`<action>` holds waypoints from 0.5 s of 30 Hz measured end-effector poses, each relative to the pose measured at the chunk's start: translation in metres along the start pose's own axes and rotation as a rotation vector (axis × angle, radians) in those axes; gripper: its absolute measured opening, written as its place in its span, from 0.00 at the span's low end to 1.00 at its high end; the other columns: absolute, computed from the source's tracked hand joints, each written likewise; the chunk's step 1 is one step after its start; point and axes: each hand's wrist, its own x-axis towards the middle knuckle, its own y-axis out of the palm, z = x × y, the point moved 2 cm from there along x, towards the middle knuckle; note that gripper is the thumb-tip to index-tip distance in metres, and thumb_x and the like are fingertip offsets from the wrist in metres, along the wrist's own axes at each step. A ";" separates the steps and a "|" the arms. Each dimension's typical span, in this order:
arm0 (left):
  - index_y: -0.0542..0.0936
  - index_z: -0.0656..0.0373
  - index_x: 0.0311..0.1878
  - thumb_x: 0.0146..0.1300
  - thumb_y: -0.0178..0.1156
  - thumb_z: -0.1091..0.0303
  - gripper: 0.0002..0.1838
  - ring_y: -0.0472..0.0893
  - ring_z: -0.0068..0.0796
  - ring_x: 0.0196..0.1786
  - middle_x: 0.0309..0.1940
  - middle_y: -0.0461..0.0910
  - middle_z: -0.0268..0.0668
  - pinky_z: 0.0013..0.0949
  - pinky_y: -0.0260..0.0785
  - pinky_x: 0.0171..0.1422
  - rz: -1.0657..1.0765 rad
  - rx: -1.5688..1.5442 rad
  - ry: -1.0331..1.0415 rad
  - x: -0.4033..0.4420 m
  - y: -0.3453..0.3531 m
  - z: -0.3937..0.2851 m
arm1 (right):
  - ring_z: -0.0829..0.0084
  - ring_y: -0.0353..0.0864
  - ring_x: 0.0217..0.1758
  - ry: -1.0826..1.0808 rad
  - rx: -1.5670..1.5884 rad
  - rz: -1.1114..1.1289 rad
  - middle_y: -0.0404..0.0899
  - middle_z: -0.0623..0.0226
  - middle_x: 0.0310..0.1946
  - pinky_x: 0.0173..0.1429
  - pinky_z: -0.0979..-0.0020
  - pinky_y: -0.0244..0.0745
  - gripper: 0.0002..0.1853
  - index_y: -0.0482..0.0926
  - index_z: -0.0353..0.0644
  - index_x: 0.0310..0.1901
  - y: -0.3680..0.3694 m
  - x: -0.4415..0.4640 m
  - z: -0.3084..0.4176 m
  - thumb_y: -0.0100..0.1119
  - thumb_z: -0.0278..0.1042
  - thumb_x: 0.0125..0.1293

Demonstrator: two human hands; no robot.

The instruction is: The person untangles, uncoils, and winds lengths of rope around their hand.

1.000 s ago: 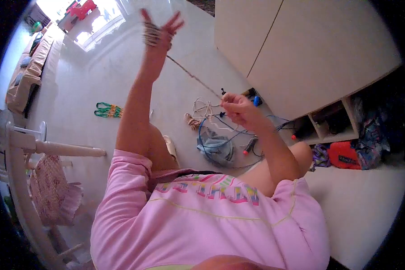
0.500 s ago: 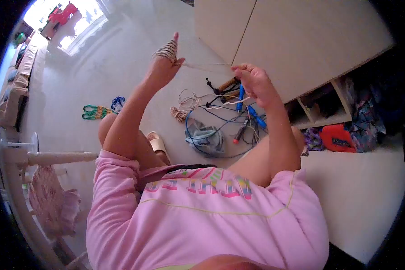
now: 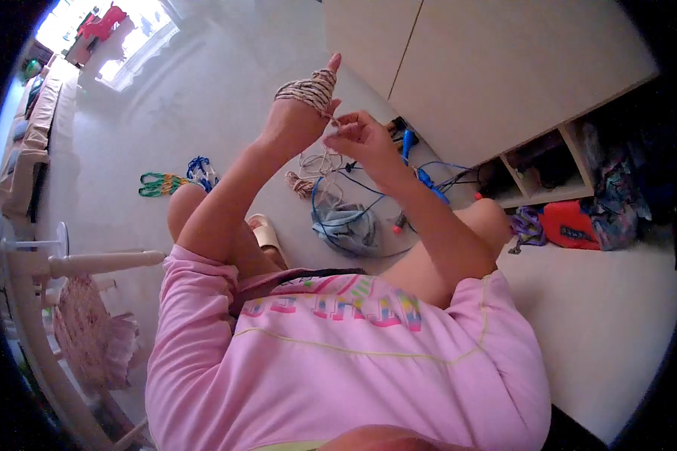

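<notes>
A thin, pale-and-dark cord (image 3: pixel 307 92) is wound in several turns round my left hand (image 3: pixel 297 120), which is raised in front of me with its fingertips and thumb sticking out. Close beside it on the right, my right hand (image 3: pixel 366 148) pinches the strand that runs off the left thumb side. Below the hands, loose white cord (image 3: pixel 322 161) trails down to the floor. A small bundle of cord (image 3: pixel 299 184) lies there too.
Blue-handled jump ropes (image 3: pixel 427 180) and a grey cloth (image 3: pixel 346 227) lie tangled on the floor. Green-yellow netting (image 3: pixel 164 184) is at left. A cabinet (image 3: pixel 496 68) with open cubbies stands right, near a red pouch (image 3: pixel 573 225). A white chair (image 3: pixel 105 263) stands left.
My right hand has come in from the right to the left hand, and the stretched strand between them is now short. My left hand has shifted right.
</notes>
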 end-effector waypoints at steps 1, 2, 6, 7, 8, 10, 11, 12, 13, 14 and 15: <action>0.55 0.58 0.64 0.55 0.54 0.66 0.33 0.75 0.43 0.34 0.34 0.75 0.45 0.39 0.67 0.39 0.021 0.026 -0.013 0.002 -0.001 -0.001 | 0.78 0.75 0.27 0.107 0.036 0.037 0.77 0.68 0.23 0.35 0.75 0.69 0.12 0.76 0.38 0.37 -0.004 -0.001 0.003 0.59 0.38 0.56; 0.58 0.58 0.63 0.56 0.54 0.66 0.31 0.76 0.44 0.36 0.35 0.75 0.45 0.40 0.67 0.40 0.042 0.054 -0.027 0.004 -0.003 -0.001 | 0.79 0.74 0.26 0.212 0.071 0.076 0.77 0.68 0.23 0.33 0.76 0.69 0.12 0.76 0.38 0.36 -0.006 -0.002 0.007 0.60 0.37 0.56; 0.69 0.60 0.52 0.59 0.51 0.64 0.19 0.77 0.39 0.34 0.32 0.76 0.44 0.37 0.68 0.39 0.183 0.195 -0.006 -0.001 0.007 0.020 | 0.85 0.68 0.22 0.197 -0.234 0.177 0.73 0.75 0.20 0.25 0.80 0.64 0.09 0.77 0.38 0.31 -0.020 0.000 0.050 0.61 0.34 0.55; 0.70 0.61 0.49 0.60 0.51 0.64 0.16 0.77 0.36 0.33 0.31 0.77 0.43 0.36 0.68 0.39 0.405 0.039 -0.075 0.000 0.004 0.014 | 0.85 0.67 0.22 0.149 -0.287 0.175 0.72 0.76 0.19 0.25 0.80 0.63 0.08 0.77 0.38 0.31 -0.028 0.001 0.060 0.61 0.34 0.55; 0.71 0.61 0.45 0.61 0.51 0.63 0.14 0.76 0.34 0.32 0.29 0.77 0.42 0.34 0.68 0.39 0.627 -0.125 -0.141 -0.001 -0.006 -0.001 | 0.85 0.67 0.22 0.104 -0.340 0.169 0.71 0.77 0.19 0.24 0.81 0.62 0.08 0.77 0.38 0.30 -0.035 0.002 0.065 0.61 0.34 0.55; 0.73 0.62 0.37 0.62 0.51 0.60 0.13 0.74 0.26 0.28 0.28 0.79 0.39 0.29 0.68 0.38 0.852 -0.840 -0.390 -0.022 0.005 -0.017 | 0.85 0.66 0.22 0.052 -0.257 0.123 0.70 0.78 0.18 0.23 0.81 0.60 0.10 0.77 0.38 0.29 -0.051 0.010 0.066 0.62 0.36 0.54; 0.72 0.61 0.42 0.61 0.52 0.58 0.15 0.76 0.27 0.29 0.36 0.78 0.43 0.28 0.69 0.39 0.883 -1.109 -0.407 -0.028 0.007 -0.020 | 0.85 0.66 0.22 0.023 -0.215 0.100 0.70 0.78 0.18 0.22 0.82 0.60 0.11 0.77 0.38 0.29 -0.057 0.012 0.066 0.63 0.37 0.53; 0.71 0.61 0.47 0.61 0.52 0.57 0.18 0.78 0.28 0.30 0.43 0.76 0.46 0.28 0.69 0.40 0.907 -1.378 -0.422 -0.032 0.007 -0.023 | 0.85 0.67 0.21 0.064 -0.169 0.091 0.70 0.78 0.18 0.22 0.82 0.60 0.11 0.76 0.38 0.29 -0.059 0.012 0.061 0.63 0.38 0.53; 0.66 0.58 0.52 0.60 0.53 0.54 0.22 0.78 0.29 0.32 0.49 0.71 0.46 0.28 0.70 0.41 0.841 -1.622 -0.480 -0.031 0.008 -0.031 | 0.85 0.67 0.21 0.103 -0.121 0.083 0.70 0.78 0.18 0.22 0.81 0.60 0.12 0.76 0.38 0.28 -0.058 0.013 0.053 0.64 0.38 0.53; 0.62 0.56 0.57 0.59 0.53 0.52 0.27 0.79 0.30 0.34 0.55 0.66 0.47 0.29 0.70 0.42 0.756 -1.863 -0.536 -0.029 0.009 -0.039 | 0.85 0.67 0.21 0.139 -0.075 0.082 0.70 0.77 0.18 0.22 0.81 0.60 0.12 0.76 0.38 0.28 -0.055 0.014 0.044 0.64 0.38 0.53; 0.56 0.54 0.61 0.58 0.53 0.49 0.32 0.79 0.31 0.36 0.59 0.60 0.46 0.30 0.70 0.44 0.691 -1.989 -0.524 -0.025 0.006 -0.041 | 0.90 0.66 0.22 0.138 -0.011 0.090 0.72 0.78 0.23 0.21 0.86 0.59 0.10 0.76 0.40 0.33 -0.045 0.012 0.036 0.58 0.39 0.58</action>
